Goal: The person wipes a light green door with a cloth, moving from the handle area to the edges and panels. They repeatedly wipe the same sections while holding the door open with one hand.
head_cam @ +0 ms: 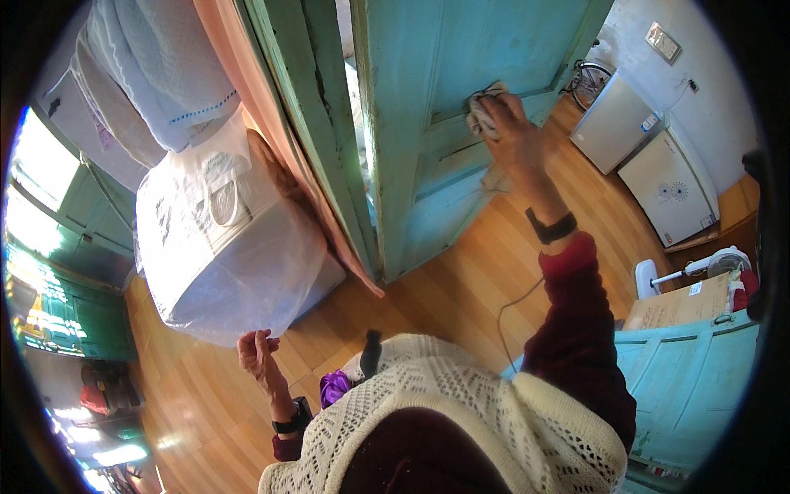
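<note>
My right hand [515, 136] is closed on a crumpled, greyish cloth [484, 114] and presses it against a panel of the turquoise wooden door [457, 62]. Part of the cloth appears to hang below the hand. Down at the left, my left hand [259, 358] has its fingers curled near the lower edge of a clear plastic bag [284, 302]; whether it pinches the film I cannot tell. The bag covers a large white object [197, 272] beside the door frame. Both wrists wear black bands.
A peach curtain [296, 167] hangs by the green door frame [321, 123], with towels [166, 68] above the bag. At the right stand a chest freezer [669, 185], a grey cabinet-like appliance [614, 123], a cardboard box [679, 302] and a white fan [710, 262]. A thin cable [503, 315] crosses the wood-patterned floor.
</note>
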Available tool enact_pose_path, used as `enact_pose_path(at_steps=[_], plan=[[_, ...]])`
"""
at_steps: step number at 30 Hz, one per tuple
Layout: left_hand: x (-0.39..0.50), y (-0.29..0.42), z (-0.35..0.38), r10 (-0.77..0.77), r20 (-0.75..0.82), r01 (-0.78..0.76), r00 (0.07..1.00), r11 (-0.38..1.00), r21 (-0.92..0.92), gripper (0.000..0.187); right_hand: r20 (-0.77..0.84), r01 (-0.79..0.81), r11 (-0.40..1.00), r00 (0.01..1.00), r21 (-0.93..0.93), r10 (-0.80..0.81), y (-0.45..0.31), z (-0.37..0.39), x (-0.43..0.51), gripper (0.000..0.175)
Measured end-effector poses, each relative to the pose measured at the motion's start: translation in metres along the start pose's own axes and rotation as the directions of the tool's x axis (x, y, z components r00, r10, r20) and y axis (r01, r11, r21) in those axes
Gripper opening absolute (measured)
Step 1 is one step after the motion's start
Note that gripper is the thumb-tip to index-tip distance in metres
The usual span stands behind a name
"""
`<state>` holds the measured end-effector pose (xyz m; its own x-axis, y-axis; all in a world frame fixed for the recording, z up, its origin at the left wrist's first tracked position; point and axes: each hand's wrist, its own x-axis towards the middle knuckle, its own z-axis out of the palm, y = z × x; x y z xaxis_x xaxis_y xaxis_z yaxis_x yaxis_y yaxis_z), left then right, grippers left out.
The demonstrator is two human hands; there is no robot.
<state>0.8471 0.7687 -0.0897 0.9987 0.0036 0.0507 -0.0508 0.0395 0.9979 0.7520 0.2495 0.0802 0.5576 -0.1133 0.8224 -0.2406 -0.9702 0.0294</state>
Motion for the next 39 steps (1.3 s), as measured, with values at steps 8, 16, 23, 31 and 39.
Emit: enact_pose_path(at_steps=[8,16,23,31,39], plan=[[-0.008,0.002,0.01,-0.013,-0.032,0.012,0.999,1.0,-0.013,0.009,-0.014,-0.21,0.976,0.978,-0.053,0.21,0.086,-0.004,-0.01,0.041],[-0.013,-0.001,0.02,0.01,-0.026,-0.009,1.0,1.0,0.007,0.008,0.091,-0.411,0.848,0.882,-0.334,0.463,0.149,-0.006,-0.004,0.041],[-0.011,-0.003,0.033,-0.021,0.003,0.021,1.0,0.999,0.044,0.009,0.038,-0.373,0.916,0.923,-0.146,0.382,0.156,0.001,-0.01,0.039],[-0.002,0.0,0.048,-0.016,0.059,0.011,0.998,0.997,0.083,0.01,-0.006,-0.228,0.934,0.971,0.273,0.239,0.064,0.004,-0.019,0.04],[-0.001,-0.001,0.04,-0.024,0.037,0.022,0.999,0.998,0.058,0.01,0.101,-0.73,0.514,0.614,0.45,0.783,0.081,0.028,-0.105,0.031]])
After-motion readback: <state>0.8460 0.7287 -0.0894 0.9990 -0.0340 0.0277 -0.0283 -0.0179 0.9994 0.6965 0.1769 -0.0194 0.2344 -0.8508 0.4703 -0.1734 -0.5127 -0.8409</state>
